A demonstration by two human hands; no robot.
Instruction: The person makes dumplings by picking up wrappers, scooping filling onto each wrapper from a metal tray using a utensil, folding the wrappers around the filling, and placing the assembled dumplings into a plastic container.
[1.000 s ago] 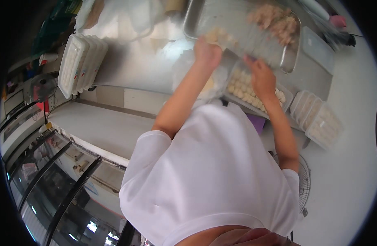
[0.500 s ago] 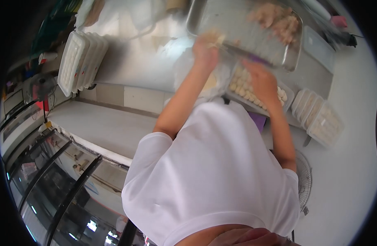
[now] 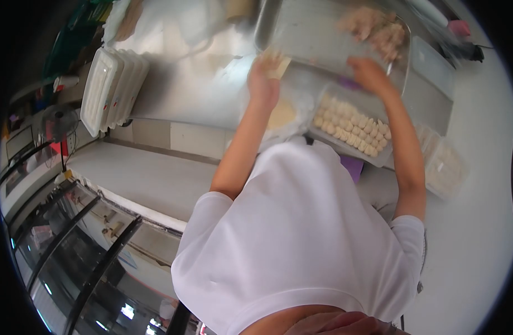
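Observation:
My left hand [image 3: 263, 81] is raised over the near edge of the metal tray, with a pale yellow dough wrapper [image 3: 281, 68] in its fingers. More of the wrappers, a pale stack [image 3: 282, 113], lie on white plastic below that hand. My right hand [image 3: 369, 75] is closed over the right part of the tray [image 3: 309, 58], near the pinkish minced filling [image 3: 373, 30]. Blur hides what its fingers grip. Between my forearms sits a clear plastic box [image 3: 373, 160] with rows of small folded dumplings [image 3: 351, 125].
Stacked white lidded containers [image 3: 103, 92] stand on edge at the left of the steel table [image 3: 178, 95]. Clear boxes [image 3: 443, 167] lie beyond my right forearm. A pale lid or board [image 3: 433, 67] is right of the tray. A fan [image 3: 59, 123] stands far left.
My right hand has moved up and right, from above the dumpling box to the tray. My left hand has shifted slightly left and down, still with the wrapper.

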